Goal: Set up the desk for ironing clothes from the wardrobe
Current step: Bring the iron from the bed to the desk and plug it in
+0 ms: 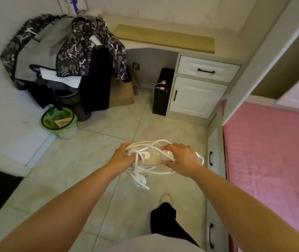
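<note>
Tiled floor (97, 160) | one iron (152, 158) | two hands grip: left hand (121, 157), right hand (183, 159)

Pale tiled floor (108, 160). White walls (3, 19). Corner table (163, 40) with wooden top, white drawer (206, 69) and cupboard door (196, 97) under it. Black box (161, 93) beside cupboard. Clothes-draped chair (63, 57) left, green bin (61, 122) near it. Pink bed (272, 160) right.

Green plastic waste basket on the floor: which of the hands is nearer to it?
Left. The left hand grips the cord end of the iron, on the side toward the green plastic waste basket; the right hand holds the iron's far end, toward the pink bed.
</note>
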